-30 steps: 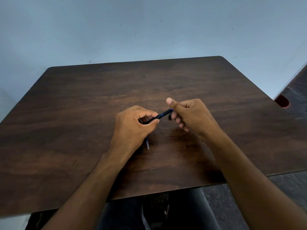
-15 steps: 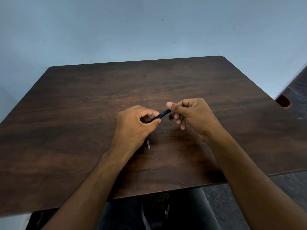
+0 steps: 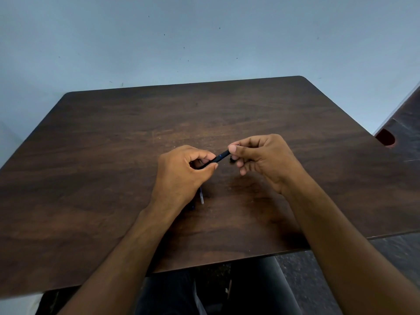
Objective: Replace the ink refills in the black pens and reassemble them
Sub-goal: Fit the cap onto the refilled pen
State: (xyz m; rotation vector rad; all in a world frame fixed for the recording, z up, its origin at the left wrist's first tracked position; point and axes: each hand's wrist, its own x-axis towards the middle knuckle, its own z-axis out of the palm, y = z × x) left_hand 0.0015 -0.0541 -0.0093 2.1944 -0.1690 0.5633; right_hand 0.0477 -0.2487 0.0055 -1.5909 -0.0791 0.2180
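We've got the black pen (image 3: 217, 158) above the table (image 3: 95, 155), mid-scene: left hand (image 3: 181, 173) pinches its near-left end, right hand (image 3: 261, 158) pinches the far-right tip w/ thumb and finger.

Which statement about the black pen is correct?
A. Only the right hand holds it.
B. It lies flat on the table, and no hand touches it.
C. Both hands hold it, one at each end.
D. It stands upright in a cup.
C: the left hand grips one end of the black pen and the right hand pinches the other, above the table.
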